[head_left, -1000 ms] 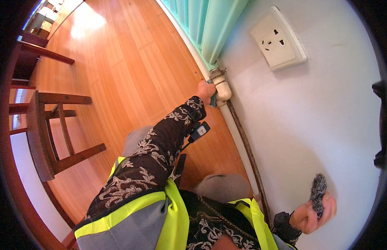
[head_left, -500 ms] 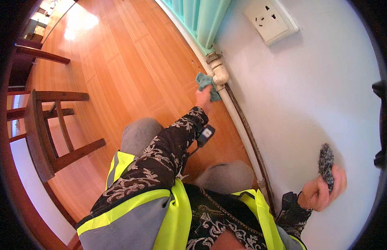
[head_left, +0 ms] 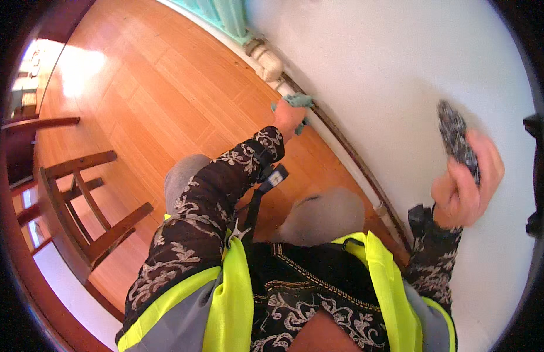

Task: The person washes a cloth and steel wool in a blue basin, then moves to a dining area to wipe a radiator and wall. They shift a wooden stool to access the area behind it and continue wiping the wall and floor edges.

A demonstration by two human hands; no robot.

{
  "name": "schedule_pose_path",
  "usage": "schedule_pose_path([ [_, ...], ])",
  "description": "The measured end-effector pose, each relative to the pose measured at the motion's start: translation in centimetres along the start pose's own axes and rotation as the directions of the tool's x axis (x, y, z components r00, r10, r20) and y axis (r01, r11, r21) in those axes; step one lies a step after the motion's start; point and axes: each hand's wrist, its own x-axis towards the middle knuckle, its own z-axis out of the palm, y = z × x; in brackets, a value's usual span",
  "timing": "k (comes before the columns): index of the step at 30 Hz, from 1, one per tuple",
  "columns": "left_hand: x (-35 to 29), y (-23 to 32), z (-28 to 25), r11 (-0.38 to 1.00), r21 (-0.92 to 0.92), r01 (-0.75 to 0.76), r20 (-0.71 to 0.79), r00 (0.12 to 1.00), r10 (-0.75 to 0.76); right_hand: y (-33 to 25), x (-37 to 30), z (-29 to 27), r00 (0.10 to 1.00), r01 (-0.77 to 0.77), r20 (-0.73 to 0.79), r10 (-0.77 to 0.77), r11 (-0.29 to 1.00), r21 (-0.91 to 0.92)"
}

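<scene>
My left hand (head_left: 290,119) clutched the cloth (head_left: 299,100) over the pipe (head_left: 342,155), nearer than the fitting (head_left: 267,61) — the radiator (head_left: 220,16) stood farther off. At right, my right hand (head_left: 468,190) gripped the scourer (head_left: 455,130) — close to the wall (head_left: 371,64).

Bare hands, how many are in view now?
2: the left hand holding a crumpled teal cloth by the white pipe; the right hand holding a dark grey fibrous pad near the pale wall.
</scene>
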Motion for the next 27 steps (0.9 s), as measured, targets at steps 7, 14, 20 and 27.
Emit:
schedule_pose_path([
  [7,-3.8,0.6,-0.5,0.796,0.531,-0.290,0.536,0.843,-0.051,1.0,-1.4,7.7,0.992,-0.120,0.045,0.121,0.744,0.657],
  [14,-5.6,2.4,-1.8,0.959,-0.219,-0.180,0.625,0.729,0.279,-4.8,-5.6,17.9,0.784,-0.590,0.587,0.199,-0.053,0.806],
  [20,-2.6,6.2,1.3,0.941,-0.325,0.099,0.319,0.948,0.010,-1.8,-8.4,22.2,0.783,-0.563,0.602,0.158,-0.230,0.793],
  [27,-1.5,4.7,1.1,0.967,-0.255,0.020,0.391,0.916,0.084,-8.3,-13.9,24.3,0.517,-0.472,0.856,-0.008,-0.837,0.277],
])
